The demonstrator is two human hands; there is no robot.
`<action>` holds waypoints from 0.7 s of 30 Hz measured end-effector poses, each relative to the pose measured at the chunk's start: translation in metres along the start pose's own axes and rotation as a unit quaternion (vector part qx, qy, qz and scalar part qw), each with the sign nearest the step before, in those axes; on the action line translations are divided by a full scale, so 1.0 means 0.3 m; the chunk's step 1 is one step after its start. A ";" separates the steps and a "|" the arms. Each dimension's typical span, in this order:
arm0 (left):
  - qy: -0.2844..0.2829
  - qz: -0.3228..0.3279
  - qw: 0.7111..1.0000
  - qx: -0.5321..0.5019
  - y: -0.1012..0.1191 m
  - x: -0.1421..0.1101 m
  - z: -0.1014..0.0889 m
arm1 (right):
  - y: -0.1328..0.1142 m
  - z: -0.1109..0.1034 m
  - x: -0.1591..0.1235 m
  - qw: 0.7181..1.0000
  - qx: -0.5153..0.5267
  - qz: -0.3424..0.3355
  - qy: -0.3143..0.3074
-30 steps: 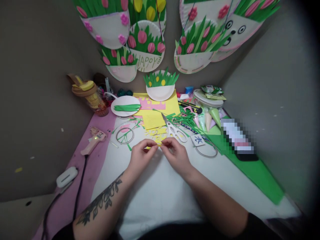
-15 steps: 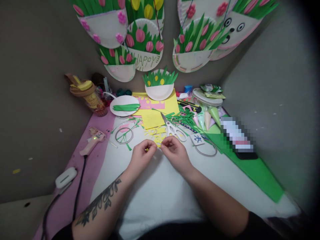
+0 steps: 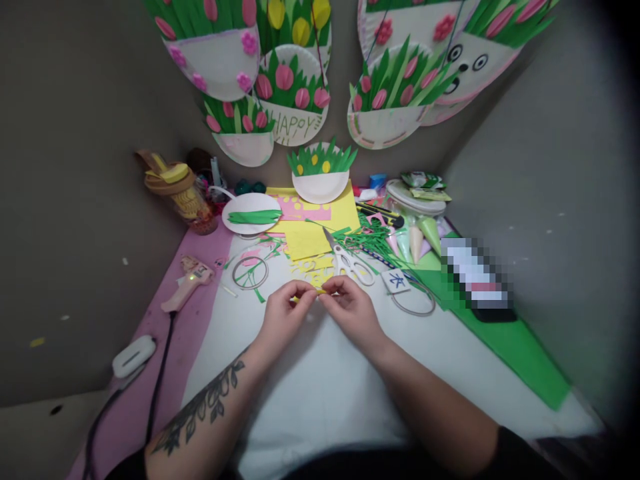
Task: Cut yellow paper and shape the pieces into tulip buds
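Observation:
My left hand (image 3: 290, 308) and my right hand (image 3: 349, 307) meet above the white table covering (image 3: 320, 393), thumbs and forefingers pinched together. Between the fingertips they hold a small yellow paper piece (image 3: 321, 291), mostly hidden by the fingers. Just beyond the hands lie yellow paper scraps with cut-out holes (image 3: 310, 268) and a yellow paper sheet (image 3: 307, 243). White-handled scissors (image 3: 353, 263) rest with their blades pointing away, beyond my right hand.
A pink glue gun (image 3: 186, 283) with a black cord lies left, near a tumbler (image 3: 187, 200). A white plate (image 3: 250, 223) bears green paper strips. Green paper (image 3: 530, 360) and a phone (image 3: 475, 280) lie right. Paper-plate flower baskets (image 3: 387, 127) hang on the wall.
My fingertips have come closer together around the yellow paper piece. The whole view has shifted slightly; the things on the table stay in place.

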State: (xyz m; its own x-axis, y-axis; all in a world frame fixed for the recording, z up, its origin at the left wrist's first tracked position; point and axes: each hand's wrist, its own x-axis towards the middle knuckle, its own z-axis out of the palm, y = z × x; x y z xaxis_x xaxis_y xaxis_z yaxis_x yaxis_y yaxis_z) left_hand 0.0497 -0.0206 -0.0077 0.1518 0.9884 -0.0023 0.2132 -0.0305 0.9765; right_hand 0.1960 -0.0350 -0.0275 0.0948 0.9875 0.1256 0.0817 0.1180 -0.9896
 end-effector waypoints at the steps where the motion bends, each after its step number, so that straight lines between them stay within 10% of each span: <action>1: -0.002 0.003 1.000 0.004 -0.001 -0.002 0.001 | -0.001 -0.001 0.000 1.000 -0.003 0.002 -0.005; 9: -0.022 0.079 0.990 0.112 -0.018 -0.005 0.005 | -0.010 -0.011 0.008 0.996 -0.065 -0.003 -0.059; 21: -0.019 0.027 0.993 0.110 -0.012 0.016 -0.012 | 0.000 -0.020 0.022 0.993 -0.092 0.015 -0.066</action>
State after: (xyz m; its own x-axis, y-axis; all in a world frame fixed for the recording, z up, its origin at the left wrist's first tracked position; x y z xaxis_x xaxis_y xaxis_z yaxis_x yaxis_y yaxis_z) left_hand 0.0461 -0.0151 -0.0104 0.2035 0.9784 0.0367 0.4082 -0.1189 0.9051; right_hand 0.2027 -0.0292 -0.0262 -0.0303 0.9968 0.0742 0.2622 0.0796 -0.9617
